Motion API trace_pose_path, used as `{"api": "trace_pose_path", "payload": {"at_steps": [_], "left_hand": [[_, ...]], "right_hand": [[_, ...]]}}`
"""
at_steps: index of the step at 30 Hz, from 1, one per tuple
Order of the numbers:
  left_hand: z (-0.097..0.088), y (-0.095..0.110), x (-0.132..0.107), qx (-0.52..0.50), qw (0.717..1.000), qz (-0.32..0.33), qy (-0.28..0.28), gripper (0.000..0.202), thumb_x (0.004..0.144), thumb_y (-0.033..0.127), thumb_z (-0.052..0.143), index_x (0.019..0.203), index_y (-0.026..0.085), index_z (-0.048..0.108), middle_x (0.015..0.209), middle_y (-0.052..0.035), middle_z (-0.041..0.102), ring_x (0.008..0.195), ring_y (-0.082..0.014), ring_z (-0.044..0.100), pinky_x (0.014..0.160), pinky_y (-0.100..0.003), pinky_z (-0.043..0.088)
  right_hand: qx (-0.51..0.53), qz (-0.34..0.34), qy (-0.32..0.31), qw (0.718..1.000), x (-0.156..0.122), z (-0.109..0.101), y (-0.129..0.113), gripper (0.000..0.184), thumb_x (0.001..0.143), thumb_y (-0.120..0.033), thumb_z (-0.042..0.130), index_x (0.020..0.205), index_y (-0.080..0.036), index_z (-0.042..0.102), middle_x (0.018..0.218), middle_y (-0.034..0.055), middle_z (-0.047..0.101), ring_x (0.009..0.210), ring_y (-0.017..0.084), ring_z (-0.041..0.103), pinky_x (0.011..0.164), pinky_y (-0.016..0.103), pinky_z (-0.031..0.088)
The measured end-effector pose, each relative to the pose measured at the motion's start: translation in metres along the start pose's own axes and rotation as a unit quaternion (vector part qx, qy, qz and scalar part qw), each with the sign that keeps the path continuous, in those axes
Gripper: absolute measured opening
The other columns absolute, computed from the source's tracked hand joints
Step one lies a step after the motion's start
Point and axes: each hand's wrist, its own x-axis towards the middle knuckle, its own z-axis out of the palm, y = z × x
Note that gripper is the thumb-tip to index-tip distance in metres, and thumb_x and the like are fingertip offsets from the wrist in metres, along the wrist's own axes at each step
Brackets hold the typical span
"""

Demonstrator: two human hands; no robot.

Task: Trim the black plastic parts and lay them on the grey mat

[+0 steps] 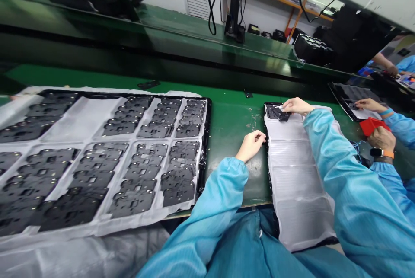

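Observation:
My left hand (252, 144) is curled and rests against the left rim of a narrow black tray (271, 174) lined with a white foam sheet (295, 174). My right hand (296, 106) reaches to the far end of that tray, its fingers pinching a flat black part (281, 115) lying there. Both arms wear blue sleeves. To the left lies a large black tray (207, 139) with rows of stacked flat black parts (152, 161) on white sheeting.
The green bench top (233, 118) runs left to right, with a raised green shelf (181, 31) behind carrying cables and dark equipment. At the right a co-worker's hands (382, 137) in blue sleeves hold a red item (371, 125) by another tray (343, 96).

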Motion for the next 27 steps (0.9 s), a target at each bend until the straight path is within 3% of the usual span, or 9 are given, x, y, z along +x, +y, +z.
{"api": "trace_pose_path", "payload": {"at_steps": [3, 7, 13, 19, 24, 27], "left_hand": [[0.0, -0.001, 0.0, 0.006, 1.0, 0.003, -0.003, 0.018, 0.087, 0.03, 0.052, 0.086, 0.016, 0.063, 0.079, -0.0041, 0.069, 0.061, -0.0108, 0.06, 0.059, -0.021, 0.047], [-0.001, 0.001, -0.001, 0.013, 1.0, 0.009, -0.009, 0.019, 0.087, 0.031, 0.051, 0.087, 0.016, 0.064, 0.079, -0.0038, 0.068, 0.062, -0.0109, 0.06, 0.06, -0.021, 0.047], [-0.002, 0.004, -0.002, 0.03, 0.999, 0.018, -0.009, 0.02, 0.088, 0.031, 0.051, 0.086, 0.016, 0.064, 0.079, -0.0038, 0.068, 0.065, -0.012, 0.061, 0.062, -0.021, 0.048], [-0.005, 0.005, -0.002, 0.052, 0.998, 0.032, -0.009, 0.019, 0.088, 0.03, 0.051, 0.085, 0.017, 0.064, 0.079, -0.0033, 0.068, 0.067, -0.0127, 0.061, 0.063, -0.021, 0.049], [-0.005, 0.003, -0.001, 0.064, 0.997, 0.04, -0.006, 0.018, 0.088, 0.029, 0.05, 0.086, 0.017, 0.064, 0.078, -0.003, 0.067, 0.067, -0.0126, 0.061, 0.064, -0.021, 0.048], [-0.004, 0.003, -0.001, 0.072, 0.996, 0.044, -0.008, 0.018, 0.088, 0.028, 0.05, 0.086, 0.017, 0.064, 0.078, -0.003, 0.067, 0.066, -0.0124, 0.061, 0.064, -0.021, 0.048]], "right_hand": [[-0.054, 0.043, -0.033, 0.997, 0.007, 0.009, 0.002, 0.034, 0.061, -0.04, 0.084, 0.072, -0.011, 0.069, 0.055, 0.0031, 0.062, 0.045, 0.009, 0.05, 0.039, 0.019, 0.039], [-0.046, 0.067, -0.056, 0.995, 0.011, 0.016, 0.0, 0.033, 0.061, -0.04, 0.084, 0.064, -0.012, 0.067, 0.048, 0.0013, 0.056, 0.041, 0.008, 0.046, 0.036, 0.019, 0.033], [0.128, 0.097, -0.024, 0.987, 0.001, 0.01, -0.012, 0.036, 0.064, -0.035, 0.083, 0.058, -0.014, 0.055, 0.041, -0.0041, 0.043, 0.036, 0.003, 0.03, 0.031, 0.019, 0.019], [0.201, 0.123, -0.01, 0.972, -0.003, 0.029, -0.003, 0.033, 0.074, -0.031, 0.076, 0.067, -0.015, 0.049, 0.049, -0.0032, 0.047, 0.036, 0.002, 0.033, 0.03, 0.015, 0.02], [0.123, 0.103, -0.037, 0.986, -0.008, 0.022, 0.003, 0.03, 0.073, -0.033, 0.076, 0.065, -0.012, 0.056, 0.046, -0.0022, 0.047, 0.036, 0.003, 0.034, 0.03, 0.015, 0.021], [0.009, 0.041, 0.027, 0.999, -0.006, 0.009, -0.002, 0.034, 0.069, -0.041, 0.079, 0.071, -0.011, 0.064, 0.049, -0.001, 0.051, 0.039, 0.005, 0.04, 0.033, 0.016, 0.029]]}}
